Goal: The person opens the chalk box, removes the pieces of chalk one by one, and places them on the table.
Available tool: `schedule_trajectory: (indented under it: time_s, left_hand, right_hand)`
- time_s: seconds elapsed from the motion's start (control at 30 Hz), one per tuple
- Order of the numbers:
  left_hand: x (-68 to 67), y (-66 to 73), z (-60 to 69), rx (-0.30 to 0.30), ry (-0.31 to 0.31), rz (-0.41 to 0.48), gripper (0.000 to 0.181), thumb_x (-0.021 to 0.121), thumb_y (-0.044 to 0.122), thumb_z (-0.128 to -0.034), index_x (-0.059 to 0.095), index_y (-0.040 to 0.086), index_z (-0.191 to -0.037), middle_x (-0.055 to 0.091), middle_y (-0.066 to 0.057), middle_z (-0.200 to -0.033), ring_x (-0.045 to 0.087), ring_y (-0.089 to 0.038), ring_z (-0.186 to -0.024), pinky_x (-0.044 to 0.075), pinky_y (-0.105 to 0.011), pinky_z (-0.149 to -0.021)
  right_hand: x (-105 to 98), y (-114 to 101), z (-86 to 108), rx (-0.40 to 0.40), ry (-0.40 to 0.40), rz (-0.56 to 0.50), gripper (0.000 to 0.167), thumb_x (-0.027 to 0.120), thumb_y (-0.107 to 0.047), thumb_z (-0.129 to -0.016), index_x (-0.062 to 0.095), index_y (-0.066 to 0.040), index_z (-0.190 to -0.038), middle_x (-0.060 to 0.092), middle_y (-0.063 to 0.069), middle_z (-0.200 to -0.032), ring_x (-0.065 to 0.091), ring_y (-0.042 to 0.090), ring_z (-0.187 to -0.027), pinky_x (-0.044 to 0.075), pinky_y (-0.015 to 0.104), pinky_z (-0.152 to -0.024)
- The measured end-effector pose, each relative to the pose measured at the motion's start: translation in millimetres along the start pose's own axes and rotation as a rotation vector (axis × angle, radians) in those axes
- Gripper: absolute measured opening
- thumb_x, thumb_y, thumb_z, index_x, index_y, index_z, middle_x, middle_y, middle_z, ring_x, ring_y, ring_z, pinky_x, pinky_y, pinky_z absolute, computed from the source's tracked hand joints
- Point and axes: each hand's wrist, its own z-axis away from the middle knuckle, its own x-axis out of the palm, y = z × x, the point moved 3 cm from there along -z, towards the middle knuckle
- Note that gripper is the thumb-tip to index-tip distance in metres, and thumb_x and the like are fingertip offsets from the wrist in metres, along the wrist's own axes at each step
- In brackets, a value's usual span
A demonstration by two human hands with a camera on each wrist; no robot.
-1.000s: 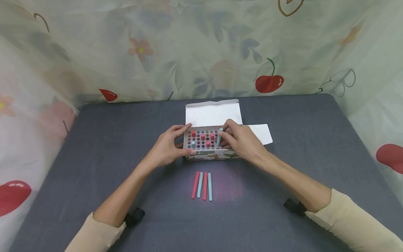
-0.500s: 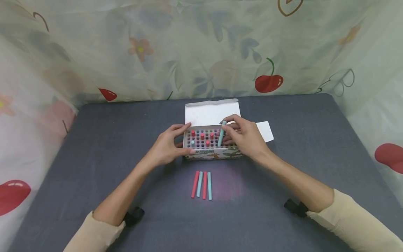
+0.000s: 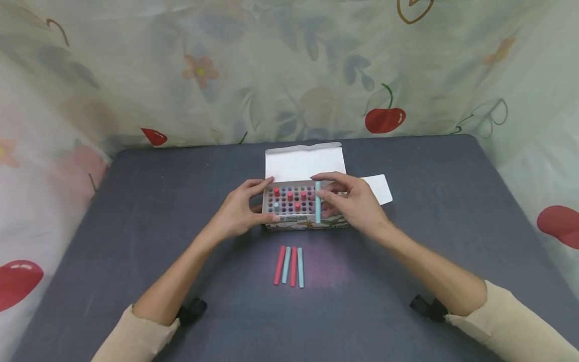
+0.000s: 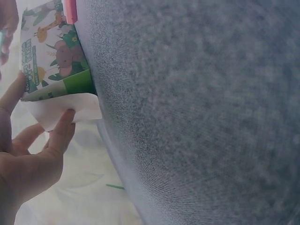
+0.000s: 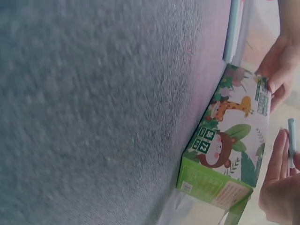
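Note:
My left hand (image 3: 238,211) grips the left end of an open chalk box (image 3: 300,224), thumb at the front edge and a finger at the back. In the left wrist view its fingers touch a white end flap (image 4: 89,106). My right hand (image 3: 359,203) pinches a light blue chalk stick (image 3: 318,208) between thumb and fingers, above the box's right half. The stick (image 5: 291,140) is fully out of the holes. Inside the box is a tray of holes; several red chalk tops (image 3: 290,196) and one light blue top (image 3: 276,206) stick up. My right hand hides the tray's right part.
Several red and light blue chalk sticks (image 3: 293,266) lie side by side in front of the box, on a dark grey table (image 3: 217,322). The raised white lid (image 3: 305,163) stands behind. A side flap (image 3: 379,188) juts out right. Patterned cloth hangs around.
My right hand has lifted the light blue chalk stick out of the tray, and the stick has swung to nearly straight up and down in the head view. The left hand stays put.

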Motion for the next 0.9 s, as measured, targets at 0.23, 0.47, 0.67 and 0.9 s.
schedule_trajectory:
  time_s: [0.23, 0.47, 0.67, 0.9]
  left_hand:
    - [0.1, -0.7, 0.0, 0.000, 0.000, 0.002, 0.088, 0.084, 0.017, -0.0818, 0.036, 0.022, -0.155, 0.034, -0.017, -0.151, 0.053, -0.036, -0.127, 0.056, -0.037, -0.093]
    - [0.1, -1.2, -0.5, -0.002, -0.004, 0.022, 0.087, 0.084, 0.017, -0.0821, 0.036, 0.022, -0.155, 0.033, -0.017, -0.152, 0.053, -0.036, -0.126, 0.056, -0.038, -0.094]
    - [0.1, -2.1, -1.8, 0.005, -0.004, 0.015, 0.088, 0.084, 0.017, -0.0820, 0.036, 0.022, -0.155, 0.033, -0.017, -0.152, 0.052, -0.036, -0.127, 0.056, -0.038, -0.093]
    - [-1.2, -4.1, -0.9, -0.004, -0.002, 0.006, 0.087, 0.083, 0.018, -0.0829, 0.035, 0.022, -0.156, 0.032, -0.016, -0.153, 0.056, -0.034, -0.124, 0.057, -0.037, -0.092]
  right_hand:
    - [2.2, 4.9, 9.6, 0.076, -0.032, -0.079, 0.036, 0.070, -0.011, -0.094, 0.065, -0.005, -0.130, 0.065, 0.018, -0.099, 0.072, 0.030, -0.071, 0.062, 0.043, -0.068]
    - [6.9, 10.2, 18.6, 0.139, -0.063, -0.079, 0.036, 0.072, -0.010, -0.092, 0.066, -0.003, -0.127, 0.067, 0.022, -0.106, 0.071, 0.027, -0.079, 0.062, 0.044, -0.068]
    - [14.7, 19.1, 25.8, 0.192, -0.102, -0.102, 0.036, 0.073, -0.009, -0.091, 0.065, 0.000, -0.126, 0.067, 0.027, -0.106, 0.071, 0.025, -0.080, 0.061, 0.050, -0.066]
    - [23.5, 27.9, 32.9, 0.215, -0.133, -0.091, 0.033, 0.075, -0.011, -0.090, 0.068, -0.004, -0.122, 0.070, 0.024, -0.104, 0.070, 0.035, -0.081, 0.060, 0.052, -0.065]
